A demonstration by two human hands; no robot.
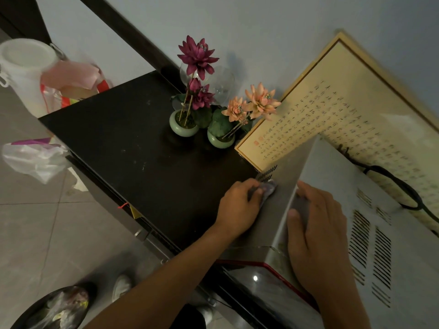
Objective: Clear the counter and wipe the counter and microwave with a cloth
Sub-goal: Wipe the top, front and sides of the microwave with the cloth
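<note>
Your left hand [237, 205] grips the cloth [269, 188] against the microwave's [332, 172] left side, low by the rear vents. That panel runs front-to-back, away from you. Right hand [318, 233] lies flat and empty on top; the counter [133, 143] is to the left.

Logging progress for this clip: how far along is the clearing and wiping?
Done: much of the counter is bare. In hand: the left hand presses a cloth on the microwave side, right hand resting on top. Left: flower pots and framed print remain; counter looks speckled.
</note>
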